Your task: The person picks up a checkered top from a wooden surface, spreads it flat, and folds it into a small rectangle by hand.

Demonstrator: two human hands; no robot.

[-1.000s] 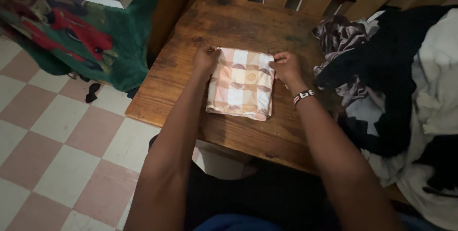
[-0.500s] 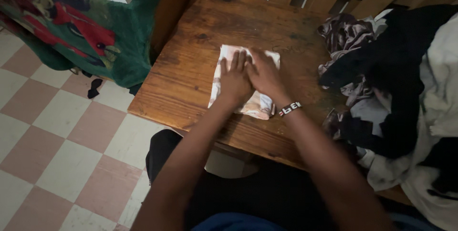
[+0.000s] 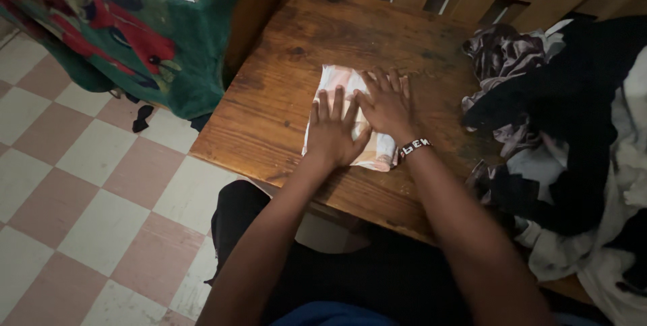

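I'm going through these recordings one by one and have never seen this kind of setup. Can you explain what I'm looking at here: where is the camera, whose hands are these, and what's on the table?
There is no machine here. The single camera sits on a person's head and looks down at their own two bare hands. The left hand and the right hand both lie flat, palms down, on a folded checked cloth in pink, white and tan. Neither hand has a grip on it; they press on top. The right wrist wears a beaded bracelet. The cloth lies on a worn wooden table. To the right is a heap of dark and pale clothes. To the left, a green patterned blanket hangs over a pink and white tiled floor.
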